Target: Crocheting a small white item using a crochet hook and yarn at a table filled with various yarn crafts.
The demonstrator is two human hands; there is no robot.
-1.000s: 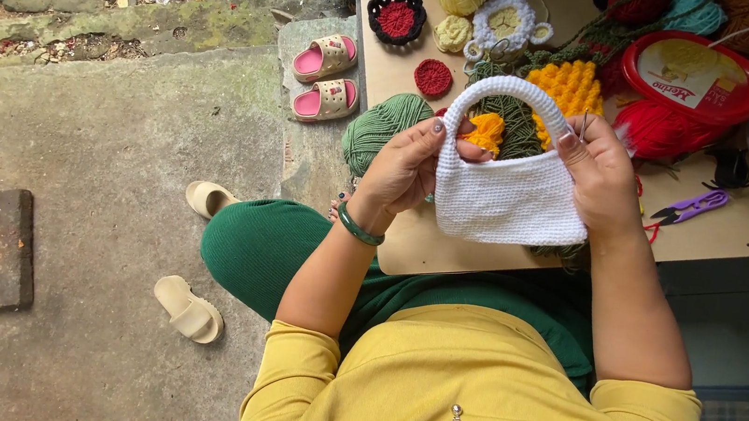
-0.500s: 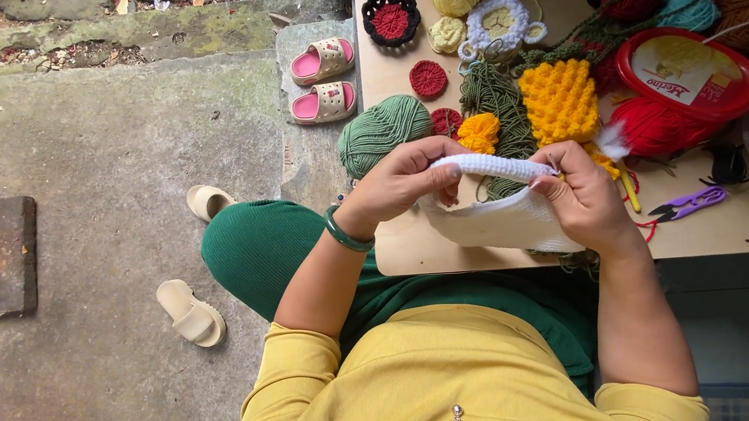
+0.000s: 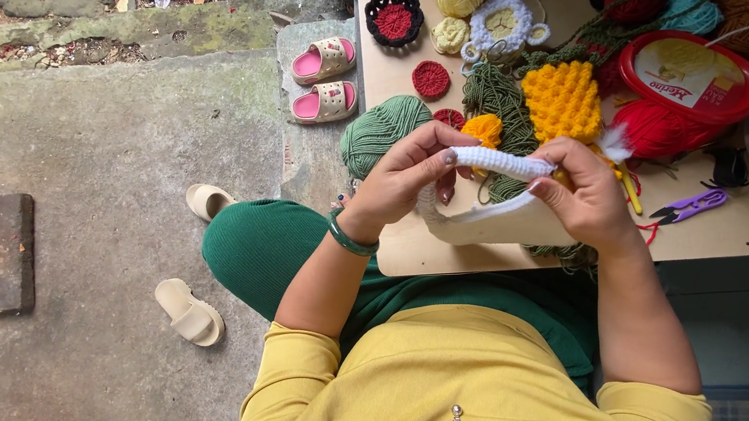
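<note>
Both hands are closed on a white crocheted bag (image 3: 496, 217), which is held flat above the near edge of the table (image 3: 738, 233). Its handle is pinched between the fingers of the left hand (image 3: 402, 178) and the right hand (image 3: 588, 193). Just beyond the bag, a yellow crocheted piece (image 3: 563, 100) is seen on the table, with a green yarn ball (image 3: 382, 131) to the bag's left. Purple snips (image 3: 692, 207) lie to its right, and a red lid (image 3: 691, 75) is set farther back.
</note>
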